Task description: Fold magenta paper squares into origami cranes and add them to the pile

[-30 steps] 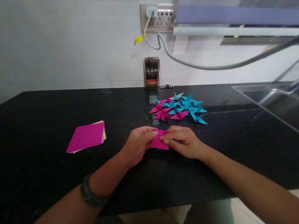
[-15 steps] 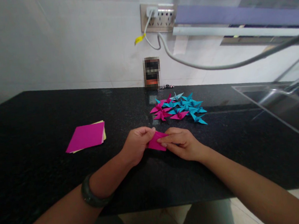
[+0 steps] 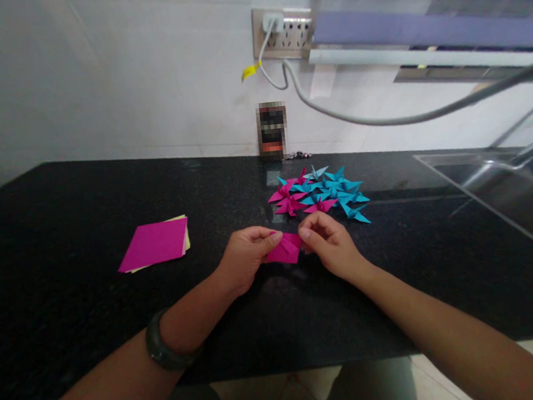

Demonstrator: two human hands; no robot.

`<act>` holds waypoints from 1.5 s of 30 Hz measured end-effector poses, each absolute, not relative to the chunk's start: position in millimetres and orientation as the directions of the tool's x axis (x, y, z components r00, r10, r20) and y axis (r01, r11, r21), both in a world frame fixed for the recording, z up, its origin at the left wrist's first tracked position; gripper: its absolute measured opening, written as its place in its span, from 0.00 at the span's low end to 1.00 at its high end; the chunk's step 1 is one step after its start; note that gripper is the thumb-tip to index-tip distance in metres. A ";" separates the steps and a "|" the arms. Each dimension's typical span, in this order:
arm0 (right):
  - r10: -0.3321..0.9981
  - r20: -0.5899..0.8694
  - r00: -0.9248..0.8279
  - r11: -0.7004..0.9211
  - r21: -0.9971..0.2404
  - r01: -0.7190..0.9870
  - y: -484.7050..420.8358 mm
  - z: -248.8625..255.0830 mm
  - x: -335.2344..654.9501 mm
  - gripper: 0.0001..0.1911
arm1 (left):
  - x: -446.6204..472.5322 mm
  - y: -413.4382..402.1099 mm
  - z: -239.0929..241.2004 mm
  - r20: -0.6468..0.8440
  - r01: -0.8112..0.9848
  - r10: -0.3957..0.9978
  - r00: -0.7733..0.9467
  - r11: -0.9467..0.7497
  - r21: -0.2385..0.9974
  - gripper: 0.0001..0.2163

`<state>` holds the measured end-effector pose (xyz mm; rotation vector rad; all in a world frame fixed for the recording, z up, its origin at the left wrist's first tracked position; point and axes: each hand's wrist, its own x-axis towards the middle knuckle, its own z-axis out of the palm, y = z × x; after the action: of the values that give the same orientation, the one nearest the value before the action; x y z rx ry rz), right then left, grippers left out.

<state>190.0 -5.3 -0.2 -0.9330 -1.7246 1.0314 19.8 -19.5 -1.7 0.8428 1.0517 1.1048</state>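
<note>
A small folded sheet of pink origami paper [image 3: 285,251] is held between my two hands, just over the black countertop. My left hand [image 3: 248,255] pinches its left side, thumb lying on top. At the paper's upper right corner, my right hand [image 3: 330,244] is closed in a pinch of thumb and forefinger. Beyond the hands lies a cluster of folded paper cranes, with pink cranes [image 3: 288,203] on the left and blue cranes [image 3: 338,188] on the right. To the left rests a stack of square paper [image 3: 154,243], pink on top with yellowish sheets beneath.
The black countertop [image 3: 70,319] runs along a tiled wall, with a metal sink [image 3: 525,194] at its right. A blurred-out upright item [image 3: 272,129] leans against the wall. Above it, a grey cable [image 3: 372,119] hangs from a wall socket [image 3: 297,33].
My right hand's fingers have shifted from lying across the paper to pinching its upper right corner. More of the paper's folded surface shows. My left hand has stayed in place.
</note>
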 end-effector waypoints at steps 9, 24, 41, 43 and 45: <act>0.911 0.072 -0.406 0.234 -0.900 0.366 -6.0 -9.7 183.7 0.17 | 23.6 -21.4 0.1 -0.217 -0.298 0.973 0.081 0.231 0.926 0.10; 0.953 0.070 -0.294 0.099 -0.991 0.088 0.4 -5.6 185.6 0.13 | 16.1 -18.2 -0.3 -0.294 -0.182 0.935 0.199 0.330 0.926 0.10; 0.868 0.294 -0.400 0.293 -0.954 -0.067 1.5 -9.0 192.7 0.16 | 14.8 -17.5 0.1 -0.323 -0.226 0.915 0.244 0.377 0.898 0.11; 0.858 0.286 -0.428 0.273 -0.958 -0.093 0.6 -8.5 192.0 0.17 | 14.6 -17.5 -0.4 -0.324 -0.234 0.914 0.246 0.380 0.895 0.11; 0.852 0.290 -0.436 0.275 -0.956 -0.099 -0.4 -8.1 190.9 0.19 | 14.5 -17.7 -0.4 -0.318 -0.234 0.912 0.259 0.379 0.895 0.11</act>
<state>190.9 -0.4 -8.1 -0.7050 -1.6355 1.3132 14.5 -17.7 -0.4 0.8404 1.0023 0.9152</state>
